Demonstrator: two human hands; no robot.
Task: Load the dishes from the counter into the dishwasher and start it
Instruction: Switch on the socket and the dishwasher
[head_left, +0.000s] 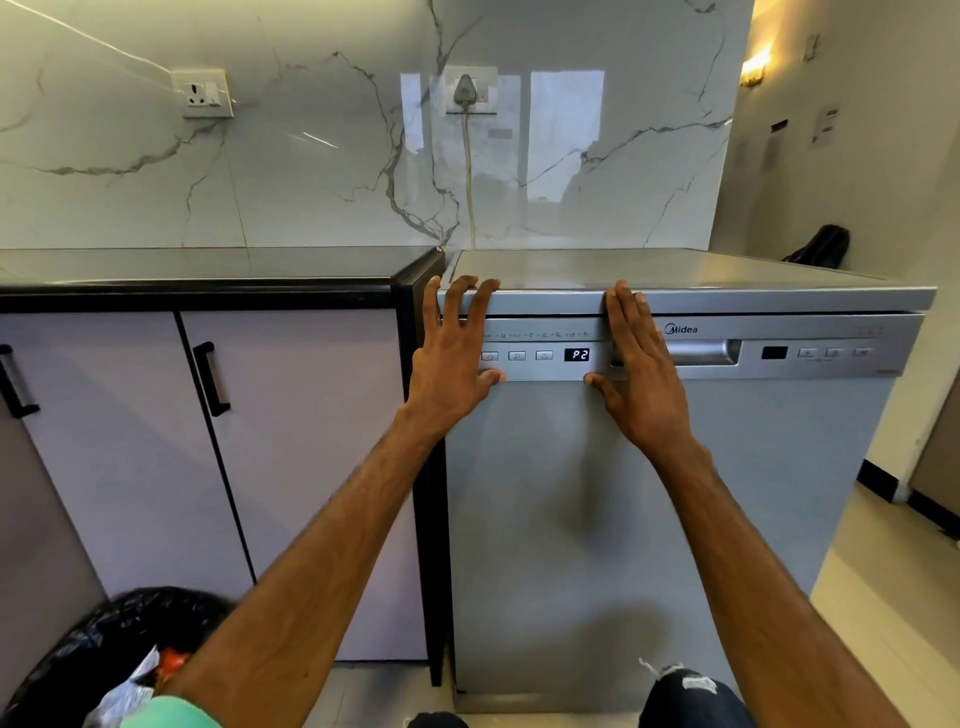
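Note:
A silver dishwasher (623, 519) stands to the right of the black counter (208, 270), its door shut. A small display (576, 355) on its control panel reads P2, with three buttons (517, 356) to its left. My left hand (452, 353) lies flat on the panel's left end, fingers spread over the door's top edge and thumb below the leftmost button. On the panel's middle my right hand (639, 364) presses flat too, covering the left part of the door handle (706, 353). Both hands hold nothing. No dishes are in view.
Lilac cabinet doors with black handles (213, 379) sit under the counter. A black rubbish bag (119, 649) lies on the floor at lower left. The dishwasher's cable runs up to a wall socket (470, 91). My knee (691, 696) is near the door's bottom. Open floor lies to the right.

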